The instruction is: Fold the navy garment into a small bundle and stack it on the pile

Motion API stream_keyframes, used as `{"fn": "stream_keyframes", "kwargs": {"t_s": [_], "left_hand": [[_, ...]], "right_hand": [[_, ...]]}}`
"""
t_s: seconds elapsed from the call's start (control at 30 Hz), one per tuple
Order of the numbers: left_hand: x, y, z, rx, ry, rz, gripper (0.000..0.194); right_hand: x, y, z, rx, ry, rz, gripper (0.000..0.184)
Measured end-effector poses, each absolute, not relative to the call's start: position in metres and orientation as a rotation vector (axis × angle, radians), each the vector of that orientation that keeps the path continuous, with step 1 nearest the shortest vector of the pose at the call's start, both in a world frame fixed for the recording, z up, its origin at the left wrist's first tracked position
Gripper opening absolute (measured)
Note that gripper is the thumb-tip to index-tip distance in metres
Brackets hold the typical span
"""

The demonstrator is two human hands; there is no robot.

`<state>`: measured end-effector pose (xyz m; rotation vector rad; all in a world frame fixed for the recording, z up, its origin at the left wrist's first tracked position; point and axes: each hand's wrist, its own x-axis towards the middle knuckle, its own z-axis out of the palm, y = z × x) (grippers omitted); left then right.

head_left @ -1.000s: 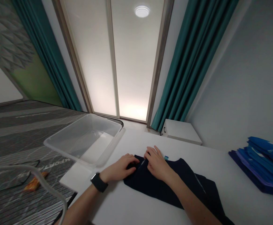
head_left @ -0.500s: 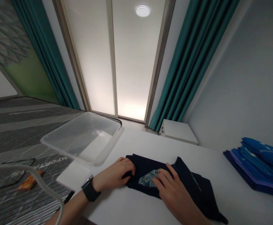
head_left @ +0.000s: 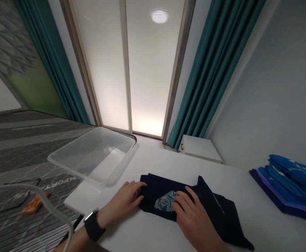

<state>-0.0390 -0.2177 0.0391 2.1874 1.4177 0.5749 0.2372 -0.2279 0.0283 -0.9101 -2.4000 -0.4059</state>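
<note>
A dark navy garment (head_left: pixel 207 213) lies partly folded on the white table (head_left: pixel 260 224), with a pale blue swirl print (head_left: pixel 164 203) showing on its left part. My left hand (head_left: pixel 125 199), with a black watch on the wrist, rests at the garment's left edge, fingers stretched out and touching the cloth. My right hand (head_left: pixel 192 213) lies flat on the garment just right of the print, fingers extended and pressing down.
A clear plastic bin (head_left: pixel 95 155) stands at the table's left end. A stack of folded blue cloths (head_left: pixel 291 182) sits at the right. A small white cabinet (head_left: pixel 200 148) is behind the table, teal curtains (head_left: pixel 210 70) beyond. A grey bed (head_left: pixel 19 147) lies left.
The garment's top part was folded toward me, exposing the swirl print. My right hand came nearer and now lies flat; my left hand slid back to the left edge.
</note>
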Motion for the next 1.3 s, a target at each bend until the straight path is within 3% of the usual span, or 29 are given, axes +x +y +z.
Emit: {"fn": "stream_keyframes", "kwargs": {"t_s": [0.27, 0.73, 0.93, 1.1, 1.3], "left_hand": [[-0.03, -0.214, 0.009, 1.663, 1.347, 0.837, 0.032], [-0.033, -0.227, 0.029, 2.069, 1.442, 0.544, 0.025], [-0.032, -0.241, 0.041, 2.235, 1.331, 0.689, 0.024], [-0.013, -0.24, 0.04, 2.128, 1.412, 0.744, 0.051], [-0.005, -0.228, 0.017, 2.038, 1.579, 0.768, 0.034]], "right_hand": [[0.239, -0.225, 0.016, -0.956, -2.362, -0.246, 0.024], [0.241, -0.224, 0.019, -0.932, -2.402, -0.25, 0.024], [0.231, -0.21, 0.051, -0.984, -2.477, -0.391, 0.018], [0.207, -0.187, 0.078, -1.003, -2.576, -0.489, 0.01], [0.184, -0.145, 0.07, -1.036, -2.685, -0.433, 0.01]]}}
